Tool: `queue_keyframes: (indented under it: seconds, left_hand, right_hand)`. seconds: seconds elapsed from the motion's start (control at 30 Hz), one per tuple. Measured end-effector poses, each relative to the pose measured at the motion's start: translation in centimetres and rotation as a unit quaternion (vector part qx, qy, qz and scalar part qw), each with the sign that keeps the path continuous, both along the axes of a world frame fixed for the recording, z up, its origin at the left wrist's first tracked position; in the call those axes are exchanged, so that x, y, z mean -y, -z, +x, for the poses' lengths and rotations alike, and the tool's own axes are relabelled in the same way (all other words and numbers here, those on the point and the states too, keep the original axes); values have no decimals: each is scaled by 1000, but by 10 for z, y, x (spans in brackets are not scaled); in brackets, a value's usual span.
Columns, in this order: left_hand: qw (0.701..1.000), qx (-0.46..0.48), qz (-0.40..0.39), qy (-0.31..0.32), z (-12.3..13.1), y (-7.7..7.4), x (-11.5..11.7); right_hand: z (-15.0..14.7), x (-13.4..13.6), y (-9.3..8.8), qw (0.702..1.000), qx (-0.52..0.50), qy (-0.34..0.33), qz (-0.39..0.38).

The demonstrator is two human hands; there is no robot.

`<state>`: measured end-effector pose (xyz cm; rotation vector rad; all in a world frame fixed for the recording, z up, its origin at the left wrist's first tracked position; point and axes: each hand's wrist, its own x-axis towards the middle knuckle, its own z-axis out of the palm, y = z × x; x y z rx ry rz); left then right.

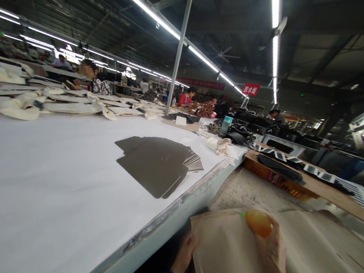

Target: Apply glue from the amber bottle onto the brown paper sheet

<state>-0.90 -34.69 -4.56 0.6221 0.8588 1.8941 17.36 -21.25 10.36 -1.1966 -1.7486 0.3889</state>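
Note:
A large brown sheet [225, 250], smooth and slightly creased, lies low in front of me beside the table. My left hand [186, 250], in a blue sleeve, is closed at the sheet's left edge, its fingertips partly hidden there. Over the same sheet my right hand [273, 249] grips a rounded orange object [258, 223]. A small green tip shows at the far side of that object; its exact kind I cannot make out. Fanned-out dark grey flat pieces [153, 160] with rounded corners rest on the white table.
The white-topped table [58, 182] ends in a long edge on my left. Pale fabric pieces [65, 102] cover its far part, where a person [99, 84] works. A teal container [226, 125] stands near the far corner. To the right is a board [335, 193] with dark strips.

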Motion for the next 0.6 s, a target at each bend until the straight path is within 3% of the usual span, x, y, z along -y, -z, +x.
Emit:
queue_keyframes:
  seconds: [0.13,0.23,0.43,0.53,0.6]
  left_hand:
    - [1000,-5,-8,-6,0,-3,2]
    - [1000,-9,-4,-12,0,-3,2]
    - [1000,5,7,-13,0,0,0]
    - [1000,9,10,-9,-1,-1,2]
    - [1000,13,13,-4,-1,-2,4]
  right_hand:
    - [-16,8,0,990,-25,-73,-118]
    - [-26,18,0,984,-34,-84,-151]
    - [-30,30,10,988,-41,-61,-138]
    - [-19,19,12,992,-50,-55,-100]
    - [-6,5,8,997,-38,-16,-71]
